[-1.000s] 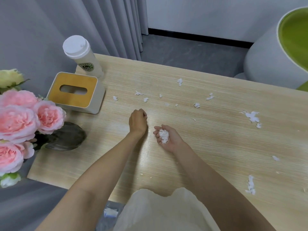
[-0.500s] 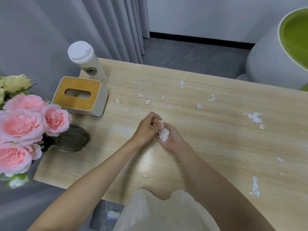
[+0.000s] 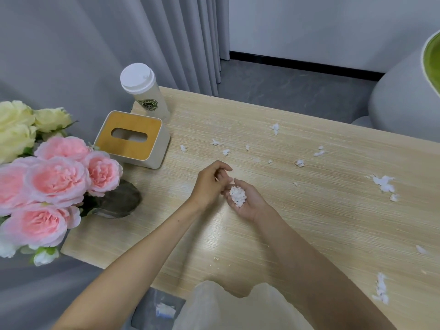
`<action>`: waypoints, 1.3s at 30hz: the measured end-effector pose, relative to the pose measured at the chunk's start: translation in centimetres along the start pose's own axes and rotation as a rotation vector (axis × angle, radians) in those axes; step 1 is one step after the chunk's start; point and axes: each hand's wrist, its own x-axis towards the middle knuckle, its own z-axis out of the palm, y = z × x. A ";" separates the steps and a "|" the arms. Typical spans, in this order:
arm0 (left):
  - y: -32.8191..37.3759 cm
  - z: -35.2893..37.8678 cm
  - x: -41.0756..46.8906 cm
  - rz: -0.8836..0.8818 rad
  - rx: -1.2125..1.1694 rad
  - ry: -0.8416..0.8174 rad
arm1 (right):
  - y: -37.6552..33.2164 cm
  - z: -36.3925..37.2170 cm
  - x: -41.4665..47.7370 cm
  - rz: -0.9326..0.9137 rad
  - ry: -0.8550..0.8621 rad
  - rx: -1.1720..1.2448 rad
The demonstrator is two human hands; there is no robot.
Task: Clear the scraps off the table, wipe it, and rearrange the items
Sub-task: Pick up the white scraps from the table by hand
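A small heap of white paper scraps (image 3: 237, 196) lies in the cupped palm of the right hand (image 3: 245, 198), which is turned palm up just above the bench (image 3: 309, 222), near its middle. The right grip is loosely curled around the heap, not clenched. The left hand (image 3: 210, 184) sits just beside it on the left, touching or nearly touching the right fingertips; its fingers are bent and drawn together above the heap. Whether the left grip pinches a scrap cannot be told.

More scraps are scattered over the pale wood-grain bench. A loose row of small bits (image 3: 226, 152) lies beyond the hands, with one piece (image 3: 275, 128) farther back. A larger torn cluster (image 3: 383, 183) lies to the right, and another strip (image 3: 381, 291) lies near the front right edge. A few tiny crumbs (image 3: 216, 258) lie between the forearms.

At the bench's back left corner stands an upright cup (image 3: 145, 91) with a white lid. Just in front of it sits a tissue box (image 3: 133, 139) with a wooden top and an oval slot. To the left, a bunch of pink and pale yellow flowers (image 3: 52, 177) fills the edge of view, rising from a dark vase (image 3: 119, 201) near the bench's left edge.

Grey curtains (image 3: 95, 44) hang behind the bench. A grey chair (image 3: 404, 98) with a green inside shows at the far right. Below the front edge, a white scrap lies in a grey bin (image 3: 164, 310) beside the person's pale clothing (image 3: 238, 308).
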 end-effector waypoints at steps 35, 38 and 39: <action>-1.5 -1.1 12.7 -0.036 0.863 0.101 | -2.5 1.0 0.2 -0.078 0.125 -0.058; -1.7 -0.6 12.2 0.080 0.743 0.132 | -2.5 0.5 0.0 -0.082 0.123 -0.036; -1.7 -0.2 12.0 0.137 0.727 0.108 | -2.5 0.4 0.0 -0.085 0.122 -0.030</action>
